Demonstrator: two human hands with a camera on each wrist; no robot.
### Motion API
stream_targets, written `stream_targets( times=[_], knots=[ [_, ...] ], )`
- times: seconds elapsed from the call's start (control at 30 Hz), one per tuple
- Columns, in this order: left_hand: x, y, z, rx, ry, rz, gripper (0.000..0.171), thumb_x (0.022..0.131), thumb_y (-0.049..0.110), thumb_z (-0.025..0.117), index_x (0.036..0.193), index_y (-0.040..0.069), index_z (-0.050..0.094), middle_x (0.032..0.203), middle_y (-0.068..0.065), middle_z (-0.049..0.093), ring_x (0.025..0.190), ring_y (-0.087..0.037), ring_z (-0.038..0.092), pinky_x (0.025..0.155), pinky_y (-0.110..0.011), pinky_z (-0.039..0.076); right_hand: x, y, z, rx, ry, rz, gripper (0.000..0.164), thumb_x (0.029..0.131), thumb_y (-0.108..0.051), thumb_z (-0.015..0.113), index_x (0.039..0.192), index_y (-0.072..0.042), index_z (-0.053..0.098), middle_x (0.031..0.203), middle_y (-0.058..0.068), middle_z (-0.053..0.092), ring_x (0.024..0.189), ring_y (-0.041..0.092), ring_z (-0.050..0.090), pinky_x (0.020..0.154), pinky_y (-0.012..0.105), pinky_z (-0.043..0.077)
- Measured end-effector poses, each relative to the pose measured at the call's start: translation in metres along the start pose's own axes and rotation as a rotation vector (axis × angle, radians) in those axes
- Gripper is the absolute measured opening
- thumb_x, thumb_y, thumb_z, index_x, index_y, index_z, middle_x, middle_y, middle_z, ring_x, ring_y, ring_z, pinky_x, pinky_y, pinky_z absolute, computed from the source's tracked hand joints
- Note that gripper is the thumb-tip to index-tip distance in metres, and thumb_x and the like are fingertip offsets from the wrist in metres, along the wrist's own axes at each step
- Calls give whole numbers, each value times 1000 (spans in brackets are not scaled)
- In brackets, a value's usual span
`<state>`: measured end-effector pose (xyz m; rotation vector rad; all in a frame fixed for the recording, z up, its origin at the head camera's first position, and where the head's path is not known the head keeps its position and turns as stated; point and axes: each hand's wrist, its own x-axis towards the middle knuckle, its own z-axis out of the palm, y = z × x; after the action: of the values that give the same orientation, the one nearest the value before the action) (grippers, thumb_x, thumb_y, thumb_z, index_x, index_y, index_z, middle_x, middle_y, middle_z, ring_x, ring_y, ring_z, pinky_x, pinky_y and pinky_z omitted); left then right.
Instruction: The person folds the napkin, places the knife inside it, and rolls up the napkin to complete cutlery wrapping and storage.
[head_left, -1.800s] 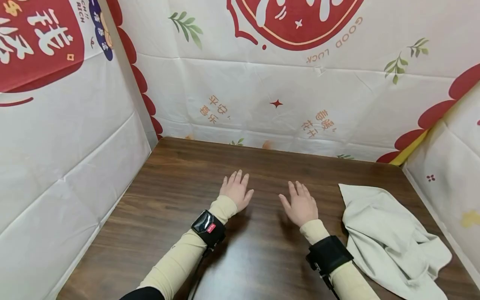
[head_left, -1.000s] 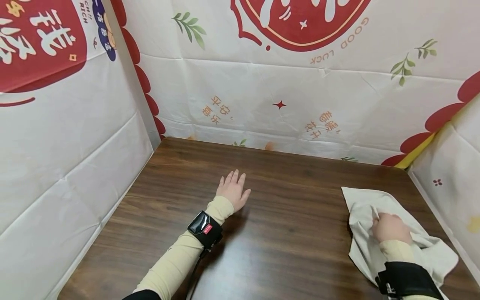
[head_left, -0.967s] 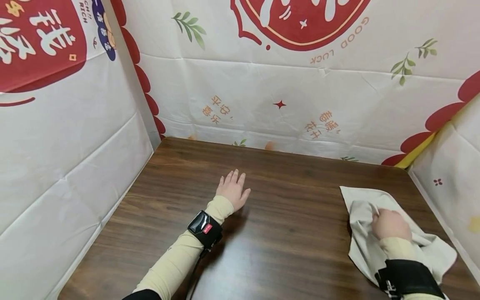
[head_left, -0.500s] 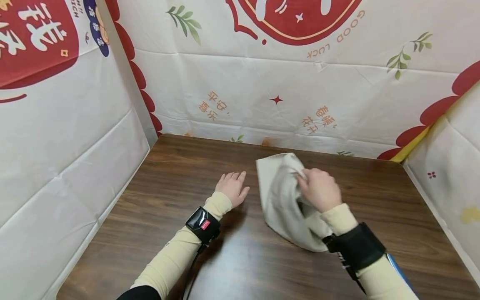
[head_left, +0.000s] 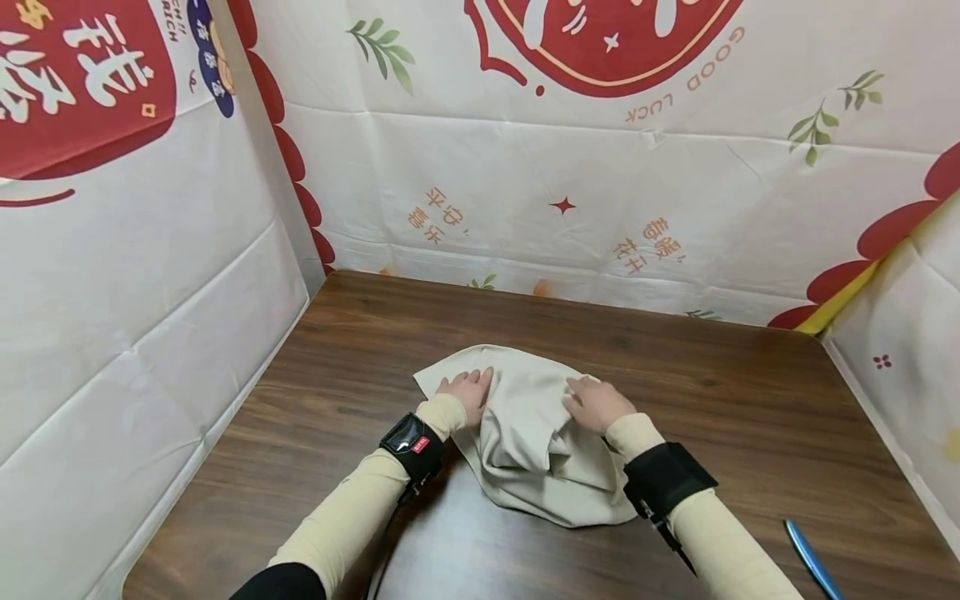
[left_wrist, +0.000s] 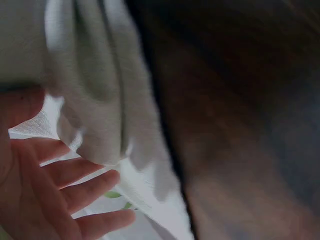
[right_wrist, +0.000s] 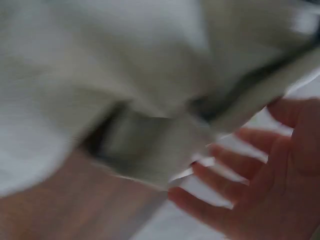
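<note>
A crumpled pale grey cloth (head_left: 521, 408) lies on the brown wooden table (head_left: 360, 350), between my two hands. At its left side is my left hand (head_left: 468, 392); in the left wrist view the same hand (left_wrist: 55, 185) has its fingers spread beside hanging folds of the cloth (left_wrist: 95, 75). My right hand (head_left: 597, 404) is over the cloth's right edge. Blurred in the right wrist view, that hand (right_wrist: 255, 170) has spread, fairly straight fingers near the cloth's edge (right_wrist: 145, 145). Whether the fingertips touch the fabric I cannot tell.
A slim blue object (head_left: 812, 558) lies at the table's front right, partly cut off by the frame. White printed sheets form a back wall (head_left: 480, 183), a left wall (head_left: 150, 275) and a right wall (head_left: 892, 375) around the table.
My right hand went to the cloth at the right, gripped it, brought it left to the middle and let go. The blue object now shows. My left hand stayed almost in place.
</note>
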<state>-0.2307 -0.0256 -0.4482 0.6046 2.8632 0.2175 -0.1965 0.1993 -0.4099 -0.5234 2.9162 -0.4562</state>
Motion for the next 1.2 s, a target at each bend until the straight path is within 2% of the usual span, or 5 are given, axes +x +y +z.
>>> stream_targets(
  times=[0.2, 0.5, 0.83, 1.07, 1.2],
  knots=[
    [4, -4, 12, 22, -103, -61, 63, 88, 33, 55, 140, 7, 32, 143, -13, 33, 129, -28, 33, 95, -55, 31, -5, 27, 27, 50, -192, 54, 54, 96, -33, 41, 130, 9, 41, 133, 36, 31, 121, 53, 28, 96, 56, 28],
    [3, -20, 6, 63, -114, -106, 74, 76, 46, 65, 132, 5, 41, 127, -14, 48, 116, -24, 48, 92, -58, 31, -18, 64, 23, 34, -217, 214, 72, 94, -53, 31, 139, 4, 31, 142, 28, 23, 127, 49, 19, 93, 66, 22],
    [4, -42, -1, 66, -190, -71, 82, 72, 44, 71, 140, 15, 37, 145, -8, 32, 134, -23, 24, 101, -60, 17, -29, 91, 22, -167, -136, 139, 74, 81, -35, 66, 139, -3, 33, 143, 21, 28, 130, 41, 23, 87, 72, 20],
    [2, -28, -9, 58, -106, -73, 74, 76, 44, 66, 135, 7, 41, 141, -13, 37, 131, -27, 29, 99, -59, 22, -26, 53, 22, -253, 225, -57, 7, 74, -6, 66, 77, -6, 60, 82, 10, 59, 80, 28, 56, 63, 43, 45],
    [0, -17, -11, 59, -102, -113, 63, 82, 43, 60, 127, 0, 48, 128, -14, 50, 120, -27, 44, 95, -60, 26, -28, 36, 30, -171, 117, -69, 20, 77, -24, 70, 84, -8, 61, 83, 6, 55, 75, 25, 55, 59, 38, 45]
  ],
)
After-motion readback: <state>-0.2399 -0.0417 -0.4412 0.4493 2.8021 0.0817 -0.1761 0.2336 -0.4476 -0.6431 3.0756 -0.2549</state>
